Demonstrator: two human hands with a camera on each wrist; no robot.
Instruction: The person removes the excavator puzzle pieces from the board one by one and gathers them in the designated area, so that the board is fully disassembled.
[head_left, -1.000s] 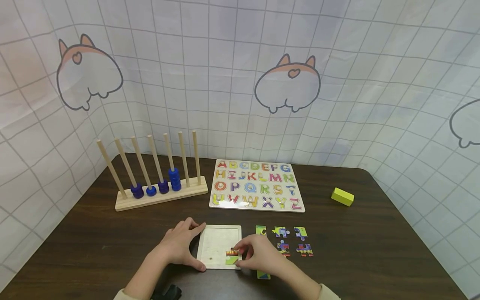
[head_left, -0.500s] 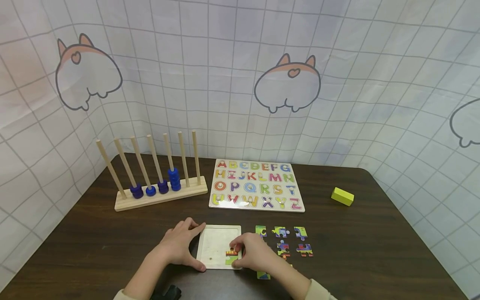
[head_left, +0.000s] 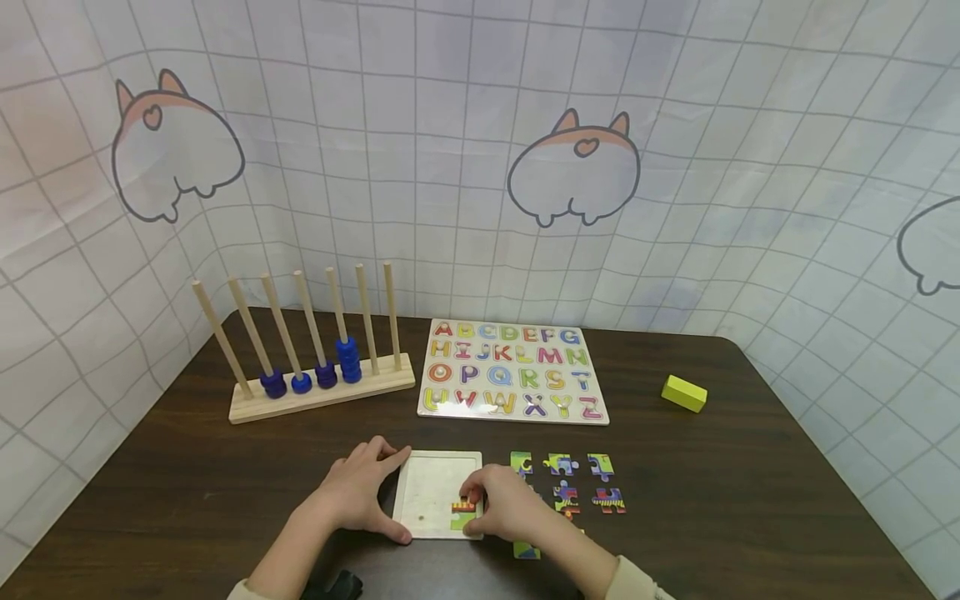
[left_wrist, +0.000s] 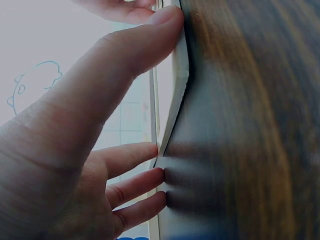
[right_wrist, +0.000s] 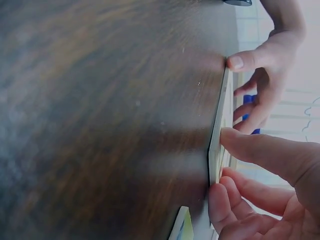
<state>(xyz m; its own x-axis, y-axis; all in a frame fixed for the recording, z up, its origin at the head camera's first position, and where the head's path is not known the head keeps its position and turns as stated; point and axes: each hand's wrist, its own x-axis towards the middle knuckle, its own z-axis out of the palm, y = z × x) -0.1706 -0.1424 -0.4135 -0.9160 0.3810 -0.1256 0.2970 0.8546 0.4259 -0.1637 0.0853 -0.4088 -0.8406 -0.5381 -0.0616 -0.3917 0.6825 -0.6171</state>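
Note:
In the head view, my left hand (head_left: 360, 492) holds a square wooden puzzle tray (head_left: 435, 475) by its left side. Its thumb lies at the near corner and the index finger at the far corner, while the other fingertips touch the table in the left wrist view. My right hand (head_left: 510, 504) reaches over the tray's right edge. Thumb and curled fingers pinch a green and red jigsaw piece (head_left: 461, 518) lying in the near right corner, partly hidden by the hand. Seen from the right wrist, the right thumb (right_wrist: 237, 140) is on the tray's rim.
Several loose jigsaw pieces (head_left: 561, 464) lie right of the tray, some behind my right hand. Beyond it are an alphabet board (head_left: 513, 371) and a peg stacker (head_left: 322, 387) with blue rings. A yellow block (head_left: 684, 394) sits far right; a dark object (head_left: 343, 585) lies near my left forearm.
The right hand has shifted slightly left and away from me over the tray corner, then stayed nearly still. My left hand and the tray have not moved.

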